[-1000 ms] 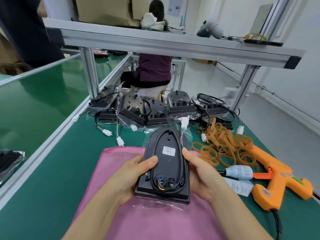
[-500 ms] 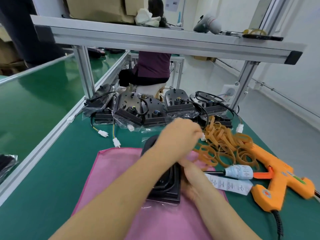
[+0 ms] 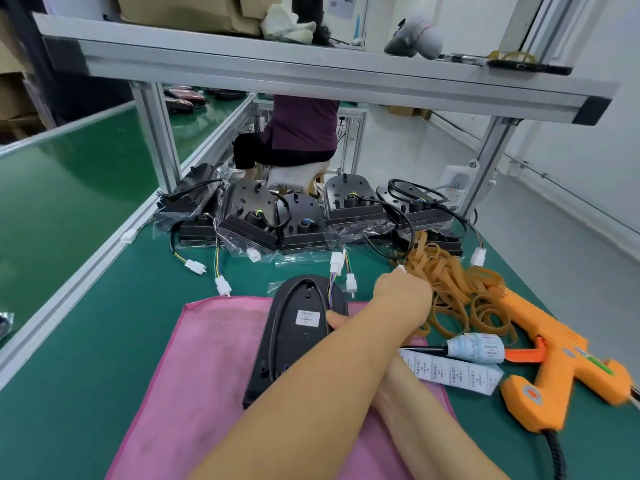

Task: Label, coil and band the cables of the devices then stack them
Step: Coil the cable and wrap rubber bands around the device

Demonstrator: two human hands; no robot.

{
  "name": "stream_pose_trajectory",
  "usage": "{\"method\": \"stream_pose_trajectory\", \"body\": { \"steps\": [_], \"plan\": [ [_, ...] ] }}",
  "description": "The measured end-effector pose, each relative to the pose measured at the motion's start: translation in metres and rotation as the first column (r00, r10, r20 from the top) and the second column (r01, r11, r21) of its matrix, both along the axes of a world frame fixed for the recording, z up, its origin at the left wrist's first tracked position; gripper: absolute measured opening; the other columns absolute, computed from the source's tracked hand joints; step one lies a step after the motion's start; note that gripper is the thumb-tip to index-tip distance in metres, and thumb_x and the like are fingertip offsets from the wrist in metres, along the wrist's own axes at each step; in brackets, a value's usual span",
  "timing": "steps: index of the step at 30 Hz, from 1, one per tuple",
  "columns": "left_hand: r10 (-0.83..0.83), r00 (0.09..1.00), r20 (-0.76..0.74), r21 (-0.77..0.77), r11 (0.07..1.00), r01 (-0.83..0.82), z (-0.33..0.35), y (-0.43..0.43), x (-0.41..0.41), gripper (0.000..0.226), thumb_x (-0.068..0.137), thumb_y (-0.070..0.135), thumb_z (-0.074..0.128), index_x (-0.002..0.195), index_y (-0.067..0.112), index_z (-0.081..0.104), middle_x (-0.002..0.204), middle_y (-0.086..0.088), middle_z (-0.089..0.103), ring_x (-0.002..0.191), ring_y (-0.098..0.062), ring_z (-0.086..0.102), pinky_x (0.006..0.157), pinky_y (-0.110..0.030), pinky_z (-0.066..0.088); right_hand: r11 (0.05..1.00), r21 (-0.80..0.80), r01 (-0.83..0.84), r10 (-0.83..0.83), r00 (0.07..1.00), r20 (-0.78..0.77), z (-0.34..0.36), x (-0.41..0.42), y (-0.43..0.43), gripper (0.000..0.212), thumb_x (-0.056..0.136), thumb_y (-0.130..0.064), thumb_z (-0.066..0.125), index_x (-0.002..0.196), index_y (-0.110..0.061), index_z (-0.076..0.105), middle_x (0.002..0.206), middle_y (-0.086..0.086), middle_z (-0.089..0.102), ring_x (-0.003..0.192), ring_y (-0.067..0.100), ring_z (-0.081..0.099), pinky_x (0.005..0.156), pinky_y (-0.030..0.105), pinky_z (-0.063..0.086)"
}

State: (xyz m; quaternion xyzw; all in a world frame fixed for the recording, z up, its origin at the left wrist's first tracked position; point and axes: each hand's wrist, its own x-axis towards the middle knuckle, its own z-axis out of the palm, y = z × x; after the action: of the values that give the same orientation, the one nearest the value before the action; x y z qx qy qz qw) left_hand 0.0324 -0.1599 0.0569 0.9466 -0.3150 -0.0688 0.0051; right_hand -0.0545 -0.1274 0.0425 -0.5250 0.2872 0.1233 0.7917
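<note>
One device [image 3: 298, 341] lies beside the left hand [image 3: 401, 294] at rubber bands [image 3: 460, 289].

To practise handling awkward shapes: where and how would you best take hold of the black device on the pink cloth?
Take your grip on the black device across its two long edges, near its wide near end, coming from above. It lies back-up on the pink cloth with the cable looped round that back, so the edges are likely the bare, firm parts.
</note>
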Motion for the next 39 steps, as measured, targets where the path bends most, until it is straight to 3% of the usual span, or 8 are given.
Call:
{"method": "stream_pose_trajectory", "body": {
  "steps": [5, 8, 11, 14, 21, 24, 28, 39],
  "plan": [
    [-0.039, 0.999, -0.024, 0.037, 0.999, 0.04, -0.002, -0.001, 0.003, 0.024, 0.097, 0.017, 0.055, 0.118, 0.007, 0.06, 0.143, -0.023, 0.043, 0.13, -0.033, 0.04, 0.085, -0.038, 0.043, 0.998, 0.057, 0.038, -0.04, 0.998, 0.042, 0.008, -0.002, 0.003, 0.044, 0.076, -0.02, 0.08, 0.066, -0.011, 0.038, 0.034, 0.001, 0.046, 0.03, 0.012, 0.047, 0.023, 0.011, 0.029],
    [-0.051, 0.999, -0.004, 0.047, 0.998, 0.051, -0.005, -0.005, 0.004, 0.023, 0.095, 0.007, 0.052, 0.115, 0.003, 0.06, 0.14, -0.026, 0.045, 0.121, -0.035, 0.046, 0.084, -0.038, 0.043, 0.999, 0.021, -0.042, 0.04, 0.996, 0.084, 0.014, -0.006, 0.002, 0.091, -0.006, -0.05, 0.089, 0.066, -0.013, 0.047, 0.05, -0.001, 0.054, 0.037, 0.005, 0.051, 0.029, 0.011, 0.037],
    [-0.063, 0.997, 0.037, -0.065, 0.996, 0.065, 0.002, -0.003, 0.003, 0.02, 0.094, 0.005, 0.048, 0.111, 0.004, 0.059, 0.122, -0.019, 0.057, 0.115, -0.033, 0.048, 0.079, -0.039, 0.042, 0.996, 0.087, 0.026, -0.03, 0.998, 0.054, -0.004, 0.001, 0.0, 0.041, 0.072, -0.026, 0.081, 0.071, -0.015, 0.042, 0.052, 0.002, 0.048, 0.034, 0.01, 0.05, 0.031, 0.014, 0.037],
    [-0.054, 0.999, 0.007, -0.381, 0.923, 0.053, 0.023, 0.009, 0.003, 0.007, 0.095, 0.008, 0.044, 0.098, 0.008, 0.05, 0.091, -0.011, 0.058, 0.093, -0.032, 0.057, 0.069, -0.036, 0.043, 0.995, 0.102, 0.005, -0.01, 0.999, 0.052, -0.015, 0.009, -0.001, 0.027, 0.094, -0.017, 0.056, 0.068, -0.015, 0.051, 0.042, -0.001, 0.055, 0.037, 0.011, 0.056, 0.044, 0.019, 0.043],
    [-0.074, 0.959, -0.273, -0.82, 0.538, -0.193, 0.084, 0.105, 0.041, 0.015, 0.088, 0.0, 0.051, 0.085, 0.015, 0.052, 0.077, -0.001, 0.067, 0.069, -0.014, 0.069, 0.062, -0.021, 0.056, 0.958, 0.146, -0.248, 0.224, 0.961, 0.161, -0.019, 0.012, -0.004, 0.022, 0.079, -0.018, 0.064, 0.092, -0.006, 0.077, 0.098, 0.016, 0.074, 0.083, 0.026, 0.072, 0.074, 0.037, 0.059],
    [-0.049, 0.904, -0.426, -0.759, 0.564, -0.327, 0.081, 0.156, 0.066, 0.016, 0.088, -0.004, 0.052, 0.084, 0.011, 0.054, 0.078, -0.008, 0.068, 0.084, -0.03, 0.069, 0.083, -0.036, 0.058, 0.946, 0.033, -0.323, 0.305, 0.917, 0.256, -0.015, 0.009, -0.005, 0.052, 0.068, -0.012, 0.072, 0.119, -0.008, 0.062, 0.109, 0.015, 0.071, 0.092, 0.026, 0.07, 0.087, 0.041, 0.056],
    [-0.163, 0.727, -0.667, -0.651, 0.603, -0.462, 0.054, 0.197, 0.073, 0.021, 0.094, -0.006, 0.046, 0.085, 0.011, 0.053, 0.076, -0.005, 0.062, 0.084, -0.025, 0.06, 0.071, -0.026, 0.053, 0.905, 0.0, -0.424, 0.403, 0.86, 0.314, -0.007, 0.007, -0.004, 0.097, 0.064, -0.01, 0.071, 0.149, -0.025, 0.026, 0.121, 0.0, 0.068, 0.107, 0.026, 0.066, 0.092, 0.041, 0.053],
    [-0.428, 0.477, -0.768, -0.63, 0.638, -0.442, 0.027, 0.205, 0.05, 0.029, 0.093, 0.004, 0.055, 0.079, 0.027, 0.068, 0.08, 0.005, 0.068, 0.072, -0.009, 0.063, 0.066, -0.021, 0.053, 0.847, 0.01, -0.532, 0.478, 0.769, 0.424, 0.001, 0.014, -0.009, 0.085, 0.067, -0.008, 0.069, 0.143, -0.029, 0.037, 0.126, 0.01, 0.064, 0.111, 0.033, 0.061, 0.093, 0.044, 0.052]
  ]
}}
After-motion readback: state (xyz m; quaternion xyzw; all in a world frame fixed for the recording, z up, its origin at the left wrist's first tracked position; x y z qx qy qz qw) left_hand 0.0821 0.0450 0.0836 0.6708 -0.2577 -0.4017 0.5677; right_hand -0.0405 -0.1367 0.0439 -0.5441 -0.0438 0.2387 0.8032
